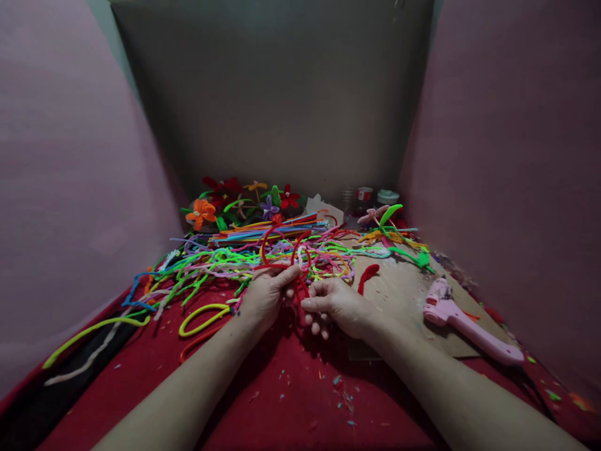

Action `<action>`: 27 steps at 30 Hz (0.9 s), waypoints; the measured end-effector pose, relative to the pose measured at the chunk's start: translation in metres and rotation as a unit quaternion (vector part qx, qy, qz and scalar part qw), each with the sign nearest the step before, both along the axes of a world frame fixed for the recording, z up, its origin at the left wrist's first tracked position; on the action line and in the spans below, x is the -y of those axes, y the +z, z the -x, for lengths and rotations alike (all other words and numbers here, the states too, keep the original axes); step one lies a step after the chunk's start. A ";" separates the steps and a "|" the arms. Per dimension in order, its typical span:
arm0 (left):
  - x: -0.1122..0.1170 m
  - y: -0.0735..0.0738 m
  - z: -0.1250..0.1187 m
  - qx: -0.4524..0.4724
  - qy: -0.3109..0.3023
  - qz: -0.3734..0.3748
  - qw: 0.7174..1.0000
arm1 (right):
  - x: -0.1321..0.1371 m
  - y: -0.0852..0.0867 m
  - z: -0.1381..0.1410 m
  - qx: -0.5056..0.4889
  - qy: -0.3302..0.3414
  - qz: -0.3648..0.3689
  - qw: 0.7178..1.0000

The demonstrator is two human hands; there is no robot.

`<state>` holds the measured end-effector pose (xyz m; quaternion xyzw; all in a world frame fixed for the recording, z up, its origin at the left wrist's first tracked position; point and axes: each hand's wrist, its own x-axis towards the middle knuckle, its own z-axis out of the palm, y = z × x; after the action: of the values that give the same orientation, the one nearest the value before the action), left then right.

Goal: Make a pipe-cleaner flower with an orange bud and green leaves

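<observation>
I think this is a little craft corner, like a small workshop. Pale walls (70, 156) stand close on both sides, and a dark wall (272, 94) stands at the back. The table (263, 401) has a red cover with tiny bright scraps near its front edge. Fuzzy sticks (225, 260) lie in a big heap. Fuzzy flowers (201, 214) stand by the far left corner. On some cardboard (392, 313) near the right edge lies what looks like a pink glue gun (479, 332). I can't tell if it's in a home.
</observation>
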<state>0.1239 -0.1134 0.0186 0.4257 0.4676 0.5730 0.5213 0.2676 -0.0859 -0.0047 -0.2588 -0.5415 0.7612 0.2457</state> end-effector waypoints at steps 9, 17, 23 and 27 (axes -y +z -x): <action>-0.002 -0.006 0.001 -0.082 0.034 -0.024 0.996 | 0.004 0.006 0.001 0.067 0.034 -0.047 0.996; 0.000 0.001 -0.001 -0.154 0.050 -0.052 0.985 | 0.004 0.007 -0.001 0.090 0.064 -0.061 0.992; -0.010 0.013 0.021 -0.132 0.154 -0.068 0.977 | 0.005 0.015 -0.003 0.117 0.074 -0.098 0.986; -0.021 0.012 0.043 -0.169 0.181 -0.068 0.966 | -0.010 0.038 -0.021 0.176 -0.083 -0.227 0.954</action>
<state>0.0806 -0.0923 0.0306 0.4586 0.5784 0.6081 0.2921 0.2890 -0.0758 0.0330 -0.3697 -0.7114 0.5375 0.2612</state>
